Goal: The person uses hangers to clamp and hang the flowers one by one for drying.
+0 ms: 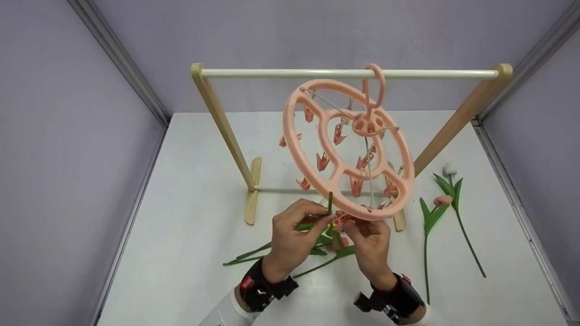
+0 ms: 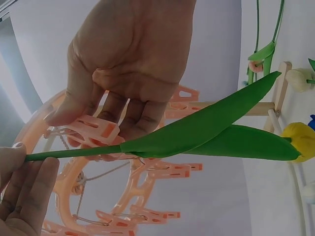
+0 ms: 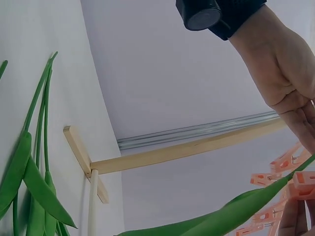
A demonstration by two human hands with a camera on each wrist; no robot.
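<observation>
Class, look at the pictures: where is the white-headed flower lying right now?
In the head view, the white-headed flower lies on the table at the right, beside the pink-headed flower and just right of the wooden rack's right leg.

hand [image 2: 130, 54] pinching peg [image 2: 91, 129], green stem [image 2: 74, 153]

Pale lilac walls [image 1: 68, 136] with metal corner strips [image 1: 120, 59] close in a white table [image 1: 190, 149], evenly lit, holding a wooden rail stand [image 1: 222, 122].
</observation>
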